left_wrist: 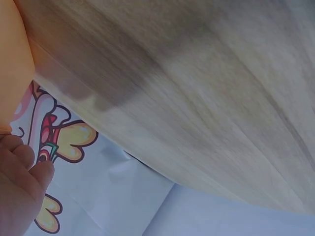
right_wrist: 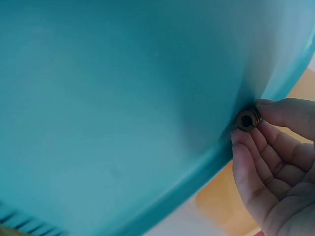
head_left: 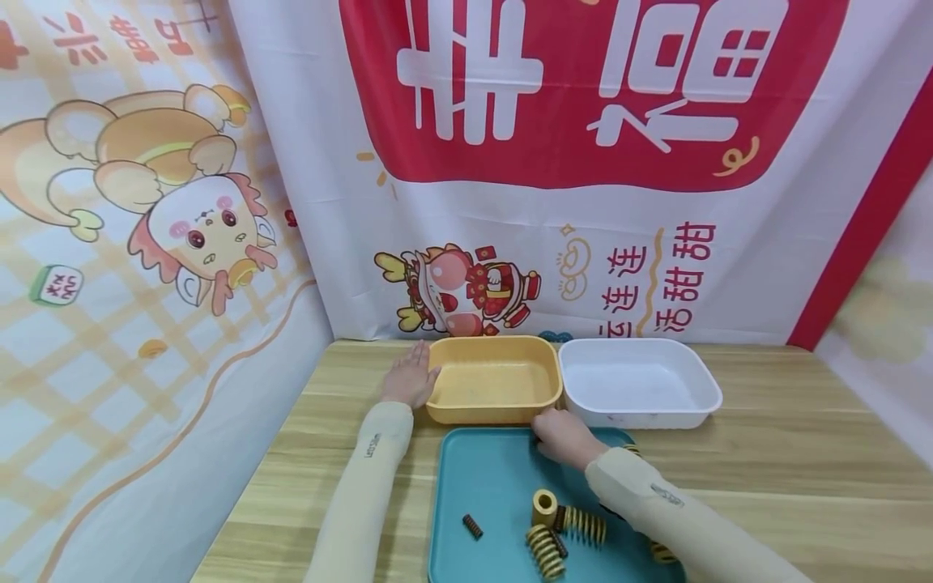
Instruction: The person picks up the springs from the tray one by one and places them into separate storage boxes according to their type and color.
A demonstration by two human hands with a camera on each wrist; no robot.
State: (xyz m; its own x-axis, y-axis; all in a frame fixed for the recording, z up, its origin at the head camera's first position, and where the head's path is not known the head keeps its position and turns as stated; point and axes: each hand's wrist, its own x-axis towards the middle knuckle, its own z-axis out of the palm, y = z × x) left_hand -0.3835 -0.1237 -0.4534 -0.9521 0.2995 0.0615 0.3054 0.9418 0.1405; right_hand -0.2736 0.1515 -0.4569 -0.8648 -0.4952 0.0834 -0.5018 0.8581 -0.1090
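My left hand (head_left: 411,376) rests with straight fingers against the left side of a yellow plastic box (head_left: 493,414). In the left wrist view its fingertips touch the box wall. Over the far edge of a teal tray (head_left: 481,461), my right hand (head_left: 567,439) pinches a small dark brown coil spring (right_wrist: 248,119) between thumb and fingers. The head view hides that spring behind the hand. On the tray lie a loose small brown spring (head_left: 472,526), a gold spring (head_left: 545,552), another gold spring (head_left: 585,526) and an upright gold one (head_left: 544,508).
A white plastic box (head_left: 641,419) stands right of the yellow one, close beside it. Both are at the back of the wooden table (head_left: 787,453), before a printed cloth (head_left: 313,162). My right forearm covers part of the tray, where more gold springs peek out.
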